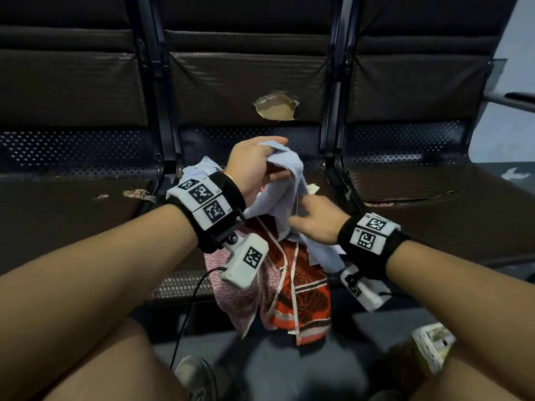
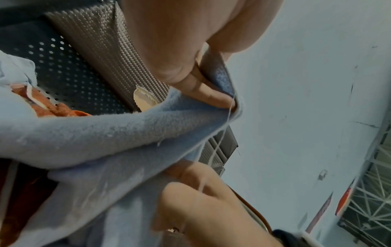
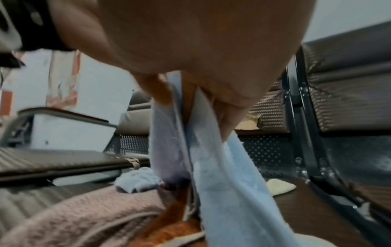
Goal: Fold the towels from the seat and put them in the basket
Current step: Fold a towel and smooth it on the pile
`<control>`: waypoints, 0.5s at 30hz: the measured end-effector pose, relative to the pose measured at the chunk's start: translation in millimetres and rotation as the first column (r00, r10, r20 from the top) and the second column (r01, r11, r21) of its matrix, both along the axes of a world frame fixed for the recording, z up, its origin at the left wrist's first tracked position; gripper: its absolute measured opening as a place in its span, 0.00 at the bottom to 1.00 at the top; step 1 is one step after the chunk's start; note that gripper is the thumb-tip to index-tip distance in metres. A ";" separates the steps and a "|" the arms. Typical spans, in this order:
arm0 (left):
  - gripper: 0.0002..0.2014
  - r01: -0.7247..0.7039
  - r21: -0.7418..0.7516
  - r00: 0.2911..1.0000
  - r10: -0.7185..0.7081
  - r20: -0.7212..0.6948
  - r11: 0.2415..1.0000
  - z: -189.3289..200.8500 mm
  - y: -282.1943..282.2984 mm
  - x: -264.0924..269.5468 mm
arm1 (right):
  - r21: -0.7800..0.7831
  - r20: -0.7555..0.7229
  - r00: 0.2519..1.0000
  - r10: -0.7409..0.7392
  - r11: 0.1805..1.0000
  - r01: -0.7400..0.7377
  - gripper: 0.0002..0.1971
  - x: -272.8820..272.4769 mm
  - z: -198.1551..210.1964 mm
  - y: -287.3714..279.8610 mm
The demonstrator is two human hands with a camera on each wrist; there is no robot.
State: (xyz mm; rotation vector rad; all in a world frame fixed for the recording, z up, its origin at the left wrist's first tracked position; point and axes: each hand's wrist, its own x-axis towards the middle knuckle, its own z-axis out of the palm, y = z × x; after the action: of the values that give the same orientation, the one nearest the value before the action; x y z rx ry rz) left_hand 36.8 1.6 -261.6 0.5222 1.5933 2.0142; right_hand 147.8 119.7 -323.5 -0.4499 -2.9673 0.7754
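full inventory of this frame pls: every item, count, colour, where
Light blue terry towel: 1, pale blue, lifted above the middle seat, pinched by both hands.
Orange patterned towel with white stripes: 1, orange and white, draped over the seat's front edge.
Pink fluffy towel: 1, pale pink, beside the orange one, hanging off the seat.
Dark padded bench seats: 3 in a row, brown-black, perforated metal backs; the middle backrest has a torn hole.
White woven basket: 1, white, on the floor at lower right, partly out of view.
Shoe: 1, grey-brown, on the floor.
Wrist camera bands: 2, black with white tags.
Left hand: grips the blue towel's upper edge.
Right hand: pinches it lower down.
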 end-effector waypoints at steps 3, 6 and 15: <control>0.13 0.017 0.045 0.999 -0.019 0.046 0.999 3.3 -0.5 1.2 | -0.046 0.033 0.999 0.011 0.999 -0.010 0.26 -4.1 -7.0 -7.8; 0.14 0.013 0.093 0.998 -0.019 0.063 0.996 7.3 0.5 -2.6 | -0.038 -0.077 0.994 -0.075 0.997 0.073 0.19 -6.9 -10.5 2.6; 0.18 -0.285 -0.084 0.947 0.267 -0.178 0.955 -20.9 -11.6 -39.3 | -0.483 -0.356 0.856 -0.374 0.858 0.174 0.22 -1.6 9.0 35.0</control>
State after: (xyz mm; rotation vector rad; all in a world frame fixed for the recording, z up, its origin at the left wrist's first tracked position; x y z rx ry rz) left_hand -2.5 -9.9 -282.5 0.4543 1.9595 2.1135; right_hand 146.2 154.7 -314.5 -0.6149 -2.2330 1.3067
